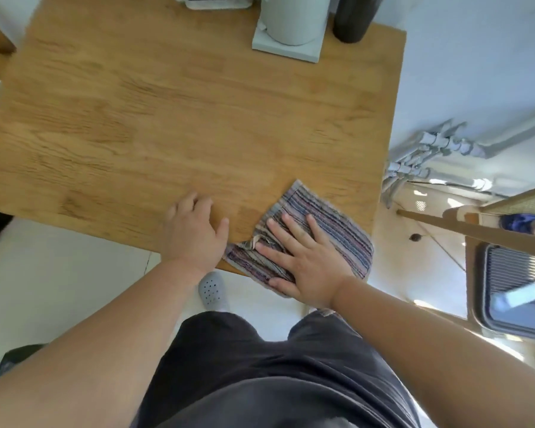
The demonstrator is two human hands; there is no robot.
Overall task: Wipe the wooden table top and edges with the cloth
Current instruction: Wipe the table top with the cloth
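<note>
My right grip point(297, 257) lies flat, fingers spread, pressing the cloth point(337, 230) onto the near right corner of the bench point(167, 118) so it wipes evenly, while my left grip point(192, 233), loose and empty, rests beside it, likely for balance.

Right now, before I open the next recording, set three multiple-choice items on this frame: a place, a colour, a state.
1. Where on the wooden table does the striped woven cloth lie?
A far left corner
B near right corner
C centre
2. What colour is the tall cylinder beside the pale round appliance?
A dark grey
B red
C yellow
3. How is the right hand?
A flat on the cloth
B fisted round the cloth
C lifted clear
Key: 1 B, it overhangs the near edge there; 2 A, nearly black; 3 A, straight spread fingers press it.
</note>
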